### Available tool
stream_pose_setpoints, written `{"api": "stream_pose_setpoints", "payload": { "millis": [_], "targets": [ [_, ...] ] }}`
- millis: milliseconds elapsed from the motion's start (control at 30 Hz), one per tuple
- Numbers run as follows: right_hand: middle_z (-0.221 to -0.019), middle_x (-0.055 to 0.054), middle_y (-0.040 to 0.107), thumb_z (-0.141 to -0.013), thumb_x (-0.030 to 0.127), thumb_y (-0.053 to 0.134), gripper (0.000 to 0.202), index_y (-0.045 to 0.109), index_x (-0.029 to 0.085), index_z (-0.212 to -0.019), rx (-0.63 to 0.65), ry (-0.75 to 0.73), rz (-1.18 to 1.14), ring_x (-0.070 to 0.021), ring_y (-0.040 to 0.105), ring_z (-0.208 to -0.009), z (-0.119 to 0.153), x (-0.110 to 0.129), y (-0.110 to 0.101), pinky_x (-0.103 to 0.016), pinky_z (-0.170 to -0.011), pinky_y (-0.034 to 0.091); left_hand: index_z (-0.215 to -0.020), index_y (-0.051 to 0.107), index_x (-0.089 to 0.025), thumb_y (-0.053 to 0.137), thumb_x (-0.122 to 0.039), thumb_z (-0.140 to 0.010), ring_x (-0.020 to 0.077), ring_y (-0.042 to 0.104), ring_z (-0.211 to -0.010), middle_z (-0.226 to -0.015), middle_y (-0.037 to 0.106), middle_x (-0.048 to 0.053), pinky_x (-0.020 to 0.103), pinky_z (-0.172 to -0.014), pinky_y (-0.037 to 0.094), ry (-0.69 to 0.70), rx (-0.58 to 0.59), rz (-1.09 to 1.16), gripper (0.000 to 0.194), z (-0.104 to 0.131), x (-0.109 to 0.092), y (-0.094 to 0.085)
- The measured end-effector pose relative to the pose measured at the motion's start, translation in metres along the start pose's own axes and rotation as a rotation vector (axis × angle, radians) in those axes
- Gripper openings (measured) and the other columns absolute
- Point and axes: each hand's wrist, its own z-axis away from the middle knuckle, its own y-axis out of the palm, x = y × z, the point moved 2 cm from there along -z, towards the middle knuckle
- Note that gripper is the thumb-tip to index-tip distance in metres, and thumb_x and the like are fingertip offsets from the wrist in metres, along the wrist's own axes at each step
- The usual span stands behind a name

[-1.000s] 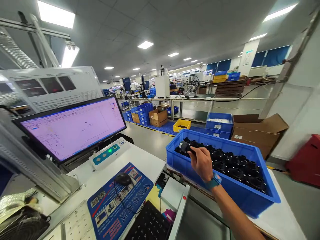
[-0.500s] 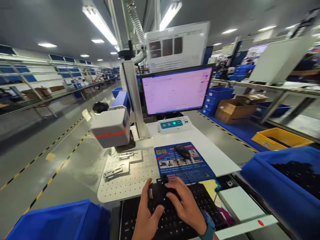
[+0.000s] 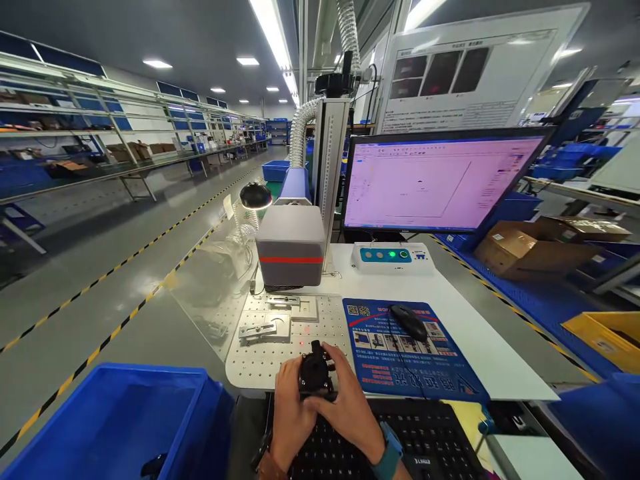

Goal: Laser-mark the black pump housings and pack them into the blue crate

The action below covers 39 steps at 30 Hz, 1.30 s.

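Both hands hold a small black device (image 3: 315,373) with a round face and a short tab on top. My left hand (image 3: 291,407) is wrapped round its left side. My right hand (image 3: 347,407) grips its right side, with a blue-green watch on the wrist. They hover over the black keyboard (image 3: 400,433), at the front edge of a perforated metal plate (image 3: 255,363). Bolted fixtures (image 3: 265,328) sit on that plate, and small red light dots show near them. Behind stands a grey machine head (image 3: 290,247) with a red stripe.
A blue bin (image 3: 195,400) with a black piece inside stands at left. On the right a black mouse (image 3: 407,322) lies on a blue mouse pad (image 3: 370,373). A control box (image 3: 390,259) and monitor (image 3: 440,180) stand behind. A blue container (image 3: 600,420) is at right.
My view has swung left, so the blue bin shows more fully. The black device has been turned in my hands, its round face now showing, and sits closer to the plate.
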Motion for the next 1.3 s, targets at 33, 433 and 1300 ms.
{"api": "stream_pose_setpoints", "payload": {
  "millis": [33,433,1300],
  "targets": [
    [-0.160,-0.012,0.049,-0.070,0.022,0.078,0.087,0.046,0.025,-0.151,0.020,0.023,0.005,-0.0329,0.045,-0.150,-0.006,-0.002,0.005,-0.056,-0.127,0.038,-0.120,0.067,-0.020,0.054,-0.050,-0.094,0.0326,0.066,-0.106,-0.113,0.070,0.014,0.051,-0.092,0.055,-0.026,0.003,-0.019,0.042,-0.005,0.001,0.001],
    [-0.143,-0.012,0.065,-0.087,0.036,0.066,0.059,0.052,0.023,-0.143,-0.131,-0.068,0.045,-0.0321,0.061,-0.135,-0.073,-0.005,0.042,-0.054,-0.115,0.052,-0.140,0.059,-0.023,0.050,-0.029,-0.098,0.0309,0.062,-0.128,-0.136,0.068,0.015,0.055,-0.108,0.053,-0.099,-0.100,-0.107,0.043,-0.024,0.036,-0.006],
    [-0.108,-0.013,0.076,-0.095,0.024,0.061,0.043,0.060,0.013,-0.137,-0.291,-0.119,0.314,-0.0275,0.074,-0.102,-0.065,-0.013,0.062,-0.036,-0.085,0.063,-0.148,0.051,-0.022,0.057,-0.046,-0.098,0.0322,0.055,-0.140,-0.151,0.058,0.016,0.053,-0.111,0.054,-0.171,-0.092,-0.088,0.056,-0.051,0.032,-0.018]
  ]
}}
